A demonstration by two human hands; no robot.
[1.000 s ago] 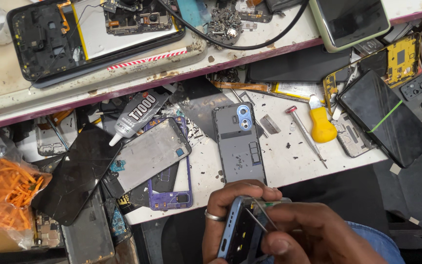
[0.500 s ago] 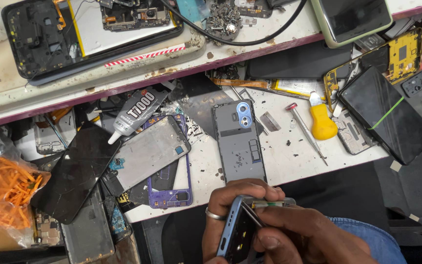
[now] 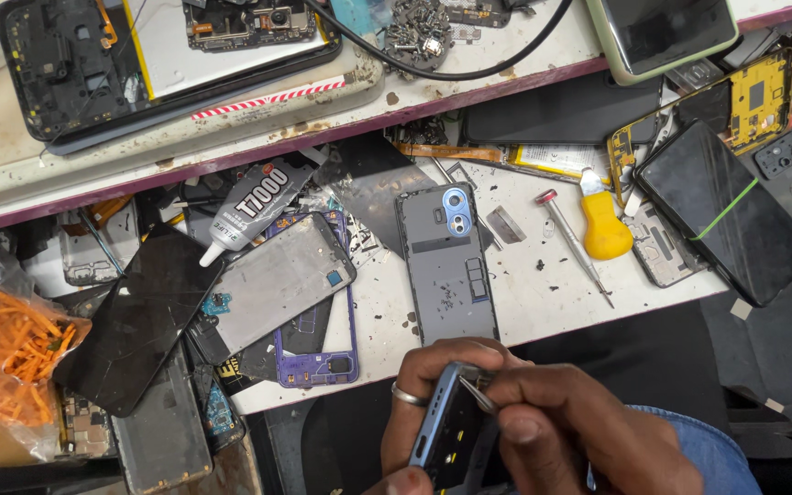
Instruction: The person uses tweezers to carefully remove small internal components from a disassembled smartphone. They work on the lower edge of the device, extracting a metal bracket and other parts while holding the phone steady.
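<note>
While the left hand (image 3: 433, 403) is closed around a blue phone frame (image 3: 446, 435), holding it on edge at the bottom of the view, below the front edge of the workbench (image 3: 543, 302), the right hand (image 3: 588, 431) pinches thin metal tweezers (image 3: 477, 394) and puts their tip into the upper part of the frame. The left hand wears a ring and its fingers wrap the frame from the far side; the right thumb lies over the frame's near side.

I think the risk here is a slip. The tweezers tip is very fine and the frame is only supported in the air, so a small push could scratch the inside, bend a contact or let a tiny part fall to the dark space under the hands, where it would be hard to find.

Just beyond the grip lies a grey phone back cover (image 3: 446, 266) with its camera ring, flat on the white bench. To the right of it are a yellow-handled screwdriver (image 3: 602, 225) and a black cracked screen (image 3: 726, 211). To the left of the grip are a purple frame (image 3: 309, 353), a grey panel on it, a tube of glue (image 3: 249, 206) and a bag of orange pieces (image 3: 6, 353). Farther away a raised shelf (image 3: 258, 128) carries opened phones and a cable. The bench is crowded with parts.
</note>
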